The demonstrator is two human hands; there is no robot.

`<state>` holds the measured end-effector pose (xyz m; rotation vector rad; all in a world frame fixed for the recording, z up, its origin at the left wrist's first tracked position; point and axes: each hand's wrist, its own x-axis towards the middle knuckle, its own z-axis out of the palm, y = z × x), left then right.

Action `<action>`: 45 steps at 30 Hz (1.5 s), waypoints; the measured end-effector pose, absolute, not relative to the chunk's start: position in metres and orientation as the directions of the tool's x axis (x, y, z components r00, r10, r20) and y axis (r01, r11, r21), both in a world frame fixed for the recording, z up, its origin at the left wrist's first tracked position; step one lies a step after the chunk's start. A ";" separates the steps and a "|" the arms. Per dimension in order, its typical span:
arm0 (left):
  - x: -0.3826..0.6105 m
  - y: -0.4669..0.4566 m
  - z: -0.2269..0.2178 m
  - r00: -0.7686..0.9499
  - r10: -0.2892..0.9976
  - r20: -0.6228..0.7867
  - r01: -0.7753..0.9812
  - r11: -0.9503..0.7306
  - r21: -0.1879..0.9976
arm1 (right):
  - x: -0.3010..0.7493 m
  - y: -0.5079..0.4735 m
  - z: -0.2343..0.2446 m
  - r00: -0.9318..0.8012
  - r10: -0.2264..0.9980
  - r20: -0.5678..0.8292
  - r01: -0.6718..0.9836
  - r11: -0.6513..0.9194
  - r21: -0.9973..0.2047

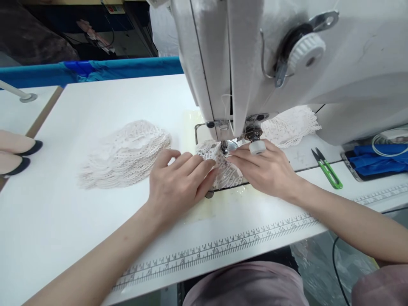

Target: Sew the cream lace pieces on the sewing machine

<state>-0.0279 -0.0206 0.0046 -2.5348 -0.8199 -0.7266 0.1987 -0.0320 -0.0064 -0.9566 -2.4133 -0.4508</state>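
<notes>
A piece of white lace (228,175) lies under the presser foot (225,147) of a sewing machine (216,63). From the left, my left hand (180,176) pinches the lace's edge between thumb and curled fingers. My right hand (266,168) rests on the right side of the same lace, its fingers stretched out close together beside the foot; the machine head partly covers them. To the left sits a stack of white lace pieces (127,153). More white lace (290,125) lies behind my right hand, under the machine arm.
Green-handled thread snips (327,169) lie right of my right forearm. Further right, blue cloth (379,158) lies on a dark flat object. A printed ruler (229,248) runs along the white table's front edge. Two fingertip-like shapes with dark ends (19,155) show at the left edge.
</notes>
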 end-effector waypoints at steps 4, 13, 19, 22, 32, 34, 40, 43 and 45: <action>-0.027 -0.015 -0.002 0.737 0.444 0.510 0.564 -0.819 -0.103 | 0.192 -0.038 -0.009 -0.664 0.519 0.538 0.654 0.752 0.082; -0.024 0.000 -0.012 0.642 0.738 0.207 0.691 -0.674 0.259 | 0.186 -0.037 -0.017 -0.685 0.564 0.461 0.629 0.777 -0.015; -0.025 -0.003 -0.008 0.652 0.666 0.362 0.714 -0.700 0.001 | 0.188 -0.039 -0.009 -0.660 0.529 0.534 0.662 0.746 0.079; -0.028 -0.007 -0.003 0.628 0.567 0.533 0.730 -0.666 -0.152 | 0.189 -0.041 -0.005 -0.617 0.497 0.611 0.722 0.667 0.186; -0.024 -0.008 -0.005 0.683 0.539 0.493 0.603 -0.797 0.037 | 0.187 -0.047 -0.001 -0.660 0.523 0.540 0.691 0.705 0.162; -0.024 -0.009 -0.004 0.693 0.532 0.486 0.586 -0.809 0.049 | 0.186 -0.048 -0.001 -0.660 0.548 0.515 0.690 0.712 0.127; -0.022 -0.015 -0.005 0.708 0.539 0.456 0.587 -0.809 0.046 | 0.187 -0.047 -0.005 -0.611 0.681 0.403 0.760 0.647 0.059; -0.021 -0.019 -0.006 0.730 0.521 0.442 0.595 -0.803 -0.036 | 0.191 -0.043 -0.008 -0.607 0.685 0.403 0.771 0.631 0.086; -0.021 -0.022 -0.007 0.746 0.501 0.438 0.589 -0.804 -0.084 | 0.192 -0.041 -0.010 -0.603 0.690 0.399 0.775 0.625 0.092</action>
